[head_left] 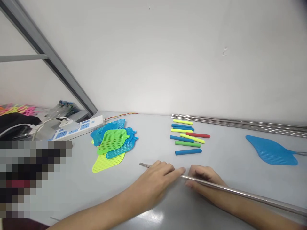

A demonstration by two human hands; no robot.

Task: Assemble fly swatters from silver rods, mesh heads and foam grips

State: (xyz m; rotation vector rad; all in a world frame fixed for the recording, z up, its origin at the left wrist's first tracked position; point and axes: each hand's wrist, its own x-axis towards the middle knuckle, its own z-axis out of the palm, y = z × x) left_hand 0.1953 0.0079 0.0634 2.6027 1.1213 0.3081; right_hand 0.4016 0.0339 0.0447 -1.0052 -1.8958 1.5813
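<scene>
A thin silvery telescopic metal rod (240, 192) slants across the front of the table, out past the right edge of view. Fingers of my left hand (158, 179) are closed over its left part, and its narrow tip shows beyond them. A little to the right, my right hand (206, 175) is curled round the rod, which passes between thumb and bent fingers. Behind my hands lie several coloured tubes with pointed ends, the nearest a blue tube (188, 151). Perforated plastic fly swatter heads, including a green swatter head (112, 140), are piled to the left.
A blue swatter head (271, 150) with a metal rod attached lies at the right. Several metal rods (230, 123) rest along the wall. A power strip (83, 127) with plugs and cables stands at the left, near a grey metal frame post (59, 67). The lower-left corner is pixelated.
</scene>
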